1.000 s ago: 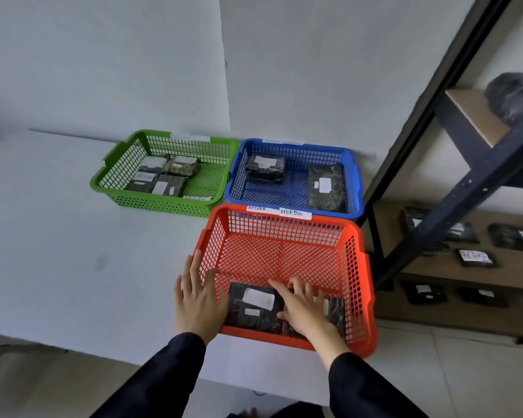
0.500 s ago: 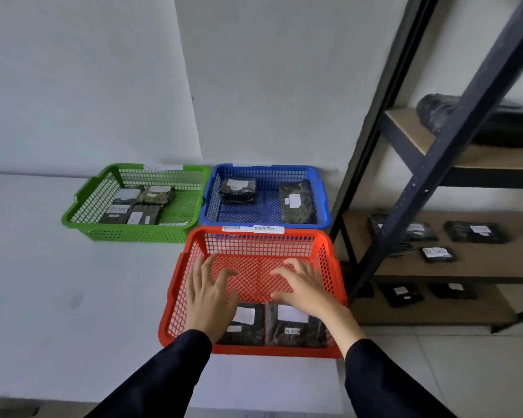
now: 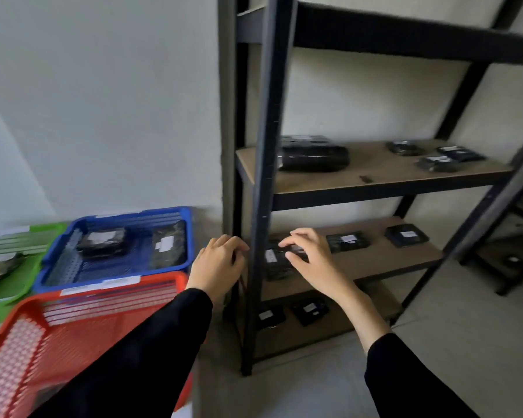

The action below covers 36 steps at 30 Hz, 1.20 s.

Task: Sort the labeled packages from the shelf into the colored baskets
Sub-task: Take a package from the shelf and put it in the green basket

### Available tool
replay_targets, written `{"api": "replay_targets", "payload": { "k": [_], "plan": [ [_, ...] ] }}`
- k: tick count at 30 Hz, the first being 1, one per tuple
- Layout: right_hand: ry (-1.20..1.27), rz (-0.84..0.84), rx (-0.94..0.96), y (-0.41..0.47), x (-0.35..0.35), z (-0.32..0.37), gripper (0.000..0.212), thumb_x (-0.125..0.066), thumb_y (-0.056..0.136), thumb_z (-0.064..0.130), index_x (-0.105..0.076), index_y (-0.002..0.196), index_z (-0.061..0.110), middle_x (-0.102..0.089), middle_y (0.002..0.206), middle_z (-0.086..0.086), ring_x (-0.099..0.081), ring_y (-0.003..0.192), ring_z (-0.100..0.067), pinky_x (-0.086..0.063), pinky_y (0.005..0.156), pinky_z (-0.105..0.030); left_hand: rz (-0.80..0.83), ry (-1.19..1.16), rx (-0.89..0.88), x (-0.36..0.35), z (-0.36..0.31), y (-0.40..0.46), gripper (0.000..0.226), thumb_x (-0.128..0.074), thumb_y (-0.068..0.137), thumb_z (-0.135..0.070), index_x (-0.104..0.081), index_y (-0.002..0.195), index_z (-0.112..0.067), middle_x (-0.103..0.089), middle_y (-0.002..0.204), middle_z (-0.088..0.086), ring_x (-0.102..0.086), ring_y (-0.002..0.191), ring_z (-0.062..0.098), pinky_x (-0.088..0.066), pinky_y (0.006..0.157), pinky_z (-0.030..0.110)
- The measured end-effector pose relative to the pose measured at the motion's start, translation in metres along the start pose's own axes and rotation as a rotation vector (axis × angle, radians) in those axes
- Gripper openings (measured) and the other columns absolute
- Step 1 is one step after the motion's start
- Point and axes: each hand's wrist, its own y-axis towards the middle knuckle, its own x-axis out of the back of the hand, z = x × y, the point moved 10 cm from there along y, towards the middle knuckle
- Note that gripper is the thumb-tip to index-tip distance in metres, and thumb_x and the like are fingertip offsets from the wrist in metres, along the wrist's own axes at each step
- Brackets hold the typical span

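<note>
A black metal shelf [image 3: 375, 188] with wooden boards stands at the right. Black labeled packages lie on its boards: one [image 3: 274, 262] at the left end of the second board, others [image 3: 347, 241] further right. My right hand [image 3: 310, 260] hovers over that left package, fingers spread and curled, holding nothing. My left hand [image 3: 219, 260] is beside the shelf's front post, fingers loosely bent, empty. The red basket [image 3: 82, 315], blue basket [image 3: 115, 248] with two packages, and green basket [image 3: 15, 260] sit at the left.
The shelf's front post [image 3: 261, 206] stands between my two hands. A large black bundle [image 3: 313, 156] and small packages [image 3: 435, 159] lie on the upper board. More packages [image 3: 310, 310] rest on the bottom board. A white wall is behind the baskets.
My view swung right from the baskets to the shelf. Both hands left the red basket and moved right to the shelf's second board, empty.
</note>
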Motion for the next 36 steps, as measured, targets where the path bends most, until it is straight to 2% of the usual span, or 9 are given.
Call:
{"api": "replay_targets", "payload": {
  "k": [5,7,10,14,20,23,28,32,36],
  "plan": [
    [-0.004,-0.073,-0.055,-0.027,0.086,-0.077,0.018,-0.052,0.093,0.011,-0.064,0.106,0.013,-0.044,0.123,-0.003,-0.038,0.116,-0.009,-0.023,0.084,0.007,0.016,-0.050,-0.094,-0.055,-0.091,0.029,0.022,-0.046,0.090,-0.016,-0.062,0.103,-0.022,-0.060,0.109,-0.004,-0.048,0.108,0.018,-0.039,0.089,0.033],
    [-0.017,-0.096,-0.057,-0.034,0.112,-0.103,0.018,-0.052,0.093,0.010,-0.064,0.106,0.013,-0.044,0.122,-0.002,-0.040,0.117,-0.011,-0.023,0.084,0.008,0.022,-0.046,-0.119,-0.074,-0.119,0.040,0.022,-0.046,0.090,-0.016,-0.063,0.104,-0.021,-0.061,0.108,-0.002,-0.049,0.107,0.021,-0.041,0.089,0.034],
    [-0.037,-0.121,-0.075,-0.037,0.146,-0.140,0.018,-0.052,0.092,0.012,-0.064,0.105,0.016,-0.044,0.121,0.001,-0.041,0.120,-0.013,-0.029,0.085,-0.001,0.051,-0.035,-0.133,-0.101,-0.152,0.057,0.022,-0.046,0.090,-0.017,-0.061,0.106,-0.021,-0.060,0.111,-0.003,-0.048,0.109,0.020,-0.039,0.089,0.033],
    [-0.051,-0.176,-0.081,-0.026,0.189,-0.184,0.018,-0.053,0.092,0.011,-0.063,0.104,0.018,-0.046,0.114,0.004,-0.046,0.116,-0.014,-0.039,0.095,-0.024,0.095,-0.009,-0.169,-0.131,-0.187,0.091,0.024,-0.045,0.090,-0.017,-0.057,0.111,-0.023,-0.057,0.118,-0.005,-0.046,0.114,0.018,-0.036,0.092,0.031],
    [-0.065,-0.187,-0.099,0.018,0.226,-0.245,0.019,-0.053,0.091,0.010,-0.063,0.107,0.016,-0.050,0.115,-0.001,-0.051,0.110,-0.014,-0.036,0.091,-0.013,0.144,0.015,-0.204,-0.179,-0.223,0.160,0.026,-0.045,0.092,-0.022,-0.052,0.116,-0.026,-0.051,0.126,-0.005,-0.041,0.120,0.016,-0.034,0.098,0.032],
    [-0.063,-0.168,-0.086,0.050,0.241,-0.280,0.019,-0.054,0.091,0.010,-0.062,0.106,0.018,-0.049,0.115,0.001,-0.050,0.112,-0.018,-0.042,0.098,-0.030,0.166,0.037,-0.215,-0.207,-0.238,0.200,0.028,-0.046,0.092,-0.024,-0.051,0.119,-0.025,-0.050,0.127,-0.004,-0.042,0.119,0.017,-0.033,0.097,0.031],
    [-0.116,-0.175,-0.119,0.114,0.286,-0.343,0.027,-0.054,0.091,0.015,-0.055,0.117,0.022,-0.047,0.125,0.003,-0.041,0.122,-0.017,-0.037,0.102,-0.034,0.155,0.056,-0.250,-0.242,-0.266,0.272,0.028,-0.044,0.094,-0.023,-0.052,0.121,-0.021,-0.052,0.126,-0.004,-0.044,0.118,0.019,-0.033,0.094,0.030],
    [-0.241,-0.201,-0.142,0.161,0.326,-0.389,0.042,-0.062,0.085,0.021,-0.050,0.124,0.026,-0.047,0.130,0.003,-0.038,0.125,-0.024,-0.029,0.102,-0.031,0.246,0.059,-0.228,-0.272,-0.279,0.324,0.032,-0.039,0.096,-0.030,-0.049,0.126,-0.024,-0.049,0.130,-0.004,-0.041,0.123,0.019,-0.030,0.101,0.033],
    [-0.322,-0.013,-0.284,0.186,0.344,-0.439,0.066,-0.071,0.074,0.035,-0.038,0.131,0.042,-0.022,0.151,0.013,-0.015,0.138,-0.021,-0.018,0.112,-0.051,0.342,0.099,-0.151,-0.304,-0.277,0.362,0.039,-0.035,0.097,-0.040,-0.043,0.129,-0.021,-0.045,0.135,-0.001,-0.037,0.128,0.019,-0.027,0.108,0.036]
  ]
}}
